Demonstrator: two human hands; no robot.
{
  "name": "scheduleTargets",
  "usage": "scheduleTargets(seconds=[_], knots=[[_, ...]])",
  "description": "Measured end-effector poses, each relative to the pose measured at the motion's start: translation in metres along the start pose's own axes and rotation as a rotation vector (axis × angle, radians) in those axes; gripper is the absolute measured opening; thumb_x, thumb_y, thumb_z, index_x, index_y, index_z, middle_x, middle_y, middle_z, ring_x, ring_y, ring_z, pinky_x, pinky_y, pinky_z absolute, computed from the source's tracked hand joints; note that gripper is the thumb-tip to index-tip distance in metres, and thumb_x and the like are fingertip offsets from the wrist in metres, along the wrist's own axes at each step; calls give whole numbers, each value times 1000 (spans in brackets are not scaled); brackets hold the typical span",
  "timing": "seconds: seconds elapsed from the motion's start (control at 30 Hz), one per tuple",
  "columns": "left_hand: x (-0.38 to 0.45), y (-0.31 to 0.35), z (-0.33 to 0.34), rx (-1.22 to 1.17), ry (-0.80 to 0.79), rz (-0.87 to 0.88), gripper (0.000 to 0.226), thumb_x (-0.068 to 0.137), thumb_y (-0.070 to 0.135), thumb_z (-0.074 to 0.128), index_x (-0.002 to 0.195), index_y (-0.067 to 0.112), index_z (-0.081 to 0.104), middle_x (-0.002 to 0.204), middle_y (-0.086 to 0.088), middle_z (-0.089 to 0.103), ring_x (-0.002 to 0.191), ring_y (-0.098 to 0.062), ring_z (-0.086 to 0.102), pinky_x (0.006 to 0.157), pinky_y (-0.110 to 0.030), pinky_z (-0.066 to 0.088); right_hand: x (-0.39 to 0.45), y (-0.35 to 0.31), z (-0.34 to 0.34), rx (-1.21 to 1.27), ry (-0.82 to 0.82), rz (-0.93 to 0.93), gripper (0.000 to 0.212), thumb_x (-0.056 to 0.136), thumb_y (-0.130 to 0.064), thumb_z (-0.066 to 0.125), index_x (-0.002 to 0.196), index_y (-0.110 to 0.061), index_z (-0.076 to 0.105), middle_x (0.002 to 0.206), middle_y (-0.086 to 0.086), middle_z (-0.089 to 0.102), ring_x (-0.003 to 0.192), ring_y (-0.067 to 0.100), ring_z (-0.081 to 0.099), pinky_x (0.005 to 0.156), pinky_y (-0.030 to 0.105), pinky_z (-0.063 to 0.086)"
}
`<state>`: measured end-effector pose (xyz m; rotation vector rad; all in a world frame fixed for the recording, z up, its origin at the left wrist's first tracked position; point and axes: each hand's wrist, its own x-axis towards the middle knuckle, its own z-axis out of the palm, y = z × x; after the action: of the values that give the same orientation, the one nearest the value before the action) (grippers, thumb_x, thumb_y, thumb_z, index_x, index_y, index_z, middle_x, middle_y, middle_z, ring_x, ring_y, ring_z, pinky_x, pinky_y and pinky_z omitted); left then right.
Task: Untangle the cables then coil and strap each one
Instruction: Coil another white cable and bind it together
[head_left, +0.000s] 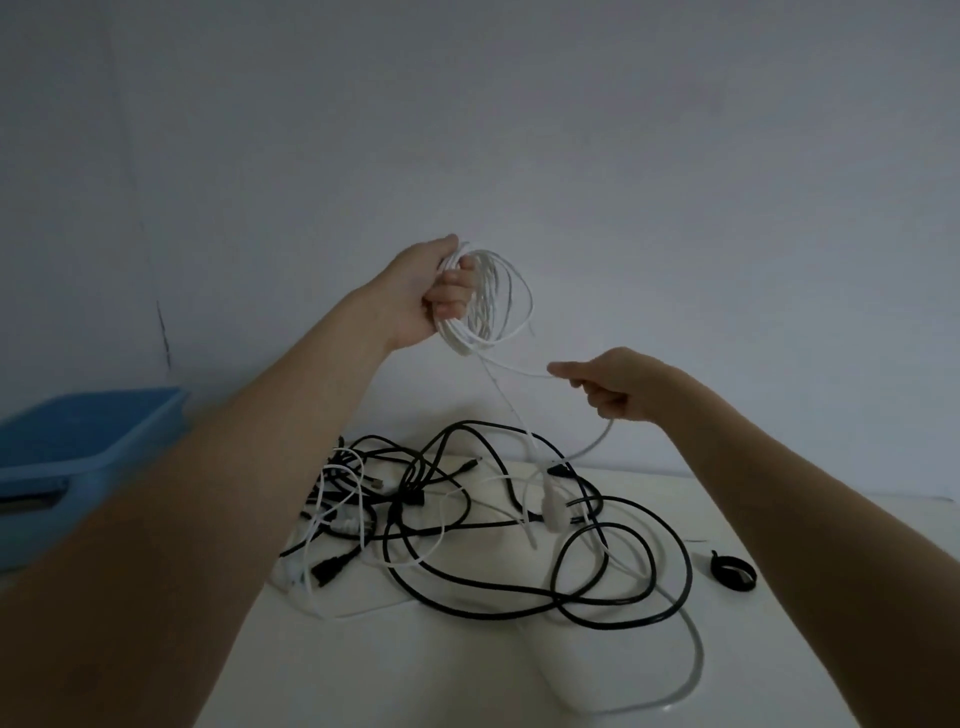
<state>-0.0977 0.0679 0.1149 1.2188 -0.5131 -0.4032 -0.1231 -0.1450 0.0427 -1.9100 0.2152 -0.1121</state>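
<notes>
My left hand (431, 291) is raised above the table and grips a coil of white cable (493, 301) made of several loops. A loose strand runs from the coil down to my right hand (613, 384), which pinches it lower and to the right. From there the white cable drops to the table and sweeps round the front right (693, 649). Below both hands lies a tangle of black cables (519, 519) mixed with thinner white ones (332, 499). A black strap (732, 571), curled into a ring, lies on the table at the right.
A blue plastic bin (88, 441) stands at the left, beside the white table (467, 665). A plain grey wall rises close behind the table.
</notes>
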Motion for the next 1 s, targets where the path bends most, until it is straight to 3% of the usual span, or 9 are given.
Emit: scheduleTargets(seconds=[0.1,0.17,0.27,0.4,0.57,0.7,0.8,0.93,1.0], knots=[[-2,-20,11,127,-51,-125,39,104,33,25,72,14,38,44,7,35,27,-1,23,31,-13,16,-3,-21,13,-185,185,-37,34,82,-20,73,64,-6,48,51,2,36,37,9,26,31,12,19],[-2,-32,16,168,-91,-186,38,104,32,26,74,12,40,47,6,41,30,0,27,32,-12,22,-3,-33,19,-62,221,-42,35,85,-9,68,59,-7,44,47,3,36,34,9,25,32,9,18],[-2,-39,21,178,-112,-193,40,104,31,27,74,11,42,51,3,46,31,-1,29,32,-12,27,-4,-41,22,308,136,-21,35,90,5,51,59,-8,41,39,2,35,26,7,23,34,9,19],[2,-38,21,155,-54,-130,39,104,28,29,80,6,50,58,-4,62,36,-5,46,38,-15,41,-7,-40,21,552,-18,-41,19,93,2,45,77,-3,52,53,5,53,42,8,43,37,16,35],[3,-41,17,110,-8,-140,30,102,30,38,102,4,52,79,-12,71,49,-12,63,50,-20,53,-18,-44,23,296,-190,-212,18,93,2,43,96,0,60,66,4,56,47,7,49,36,14,31],[3,-44,17,205,-59,-197,32,102,30,36,112,4,52,92,-10,65,51,-10,62,50,-20,52,-14,-49,31,-79,182,-271,18,91,1,51,107,7,57,76,15,59,60,21,55,50,25,45],[5,-48,19,213,-63,-231,33,103,27,35,101,3,57,80,-10,71,53,-11,65,50,-18,50,-10,-51,33,-347,447,-403,19,86,-6,62,69,-7,56,91,22,69,80,32,66,75,38,55],[11,-56,24,144,-9,-215,35,102,27,38,101,0,60,87,-14,68,64,-19,70,63,-27,59,-12,-57,35,-397,462,-538,16,86,-14,65,83,2,70,74,11,64,59,17,55,67,27,50],[14,-58,24,40,27,-195,34,101,25,41,96,-2,61,84,-15,66,62,-23,70,52,-31,58,-19,-58,38,-357,370,-524,18,88,-12,61,88,3,71,72,10,63,63,18,57,67,26,49]])
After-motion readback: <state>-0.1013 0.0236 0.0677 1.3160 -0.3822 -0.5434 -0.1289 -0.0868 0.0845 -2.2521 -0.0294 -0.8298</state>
